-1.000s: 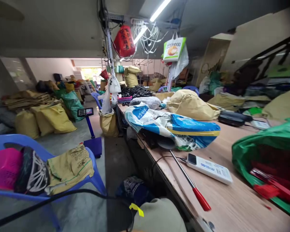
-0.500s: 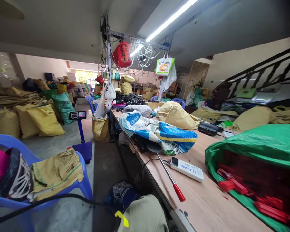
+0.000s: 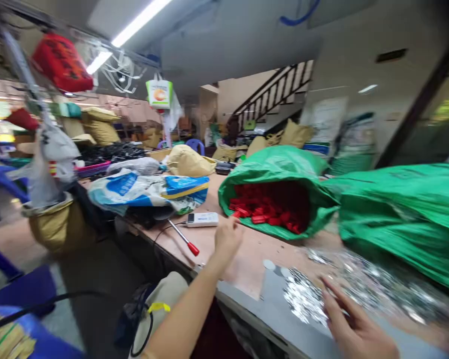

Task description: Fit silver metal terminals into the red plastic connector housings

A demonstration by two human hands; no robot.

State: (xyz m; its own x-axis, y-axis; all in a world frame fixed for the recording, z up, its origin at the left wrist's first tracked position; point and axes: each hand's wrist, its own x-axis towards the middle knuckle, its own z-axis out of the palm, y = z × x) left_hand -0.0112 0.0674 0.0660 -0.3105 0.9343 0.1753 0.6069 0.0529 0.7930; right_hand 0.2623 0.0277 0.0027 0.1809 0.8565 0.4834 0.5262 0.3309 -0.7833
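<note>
My left hand point(image 3: 228, 237) reaches over the table, just short of the red plastic pieces point(image 3: 264, 214) at the mouth of a green woven bag point(image 3: 280, 162). Its fingers look loosely bent and apart, somewhat blurred, and no object shows in them. At the lower right, my right hand point(image 3: 353, 319) is beside a pile of shiny flat metal pieces point(image 3: 305, 296). Its thumb and fingers are apart with nothing visible between them. More silvery pieces in clear plastic point(image 3: 374, 284) lie behind that hand.
A lever with a red grip point(image 3: 192, 248) juts over the table's near edge, by a white handheld device point(image 3: 202, 219). Behind lies a blue-and-white sack point(image 3: 145, 192). A second green bag point(image 3: 404, 214) stands at the right. A blue chair point(image 3: 56, 329) is lower left.
My view has swung to the right. Both hands have come into view, the left near the red pieces and the right by the metal pieces.
</note>
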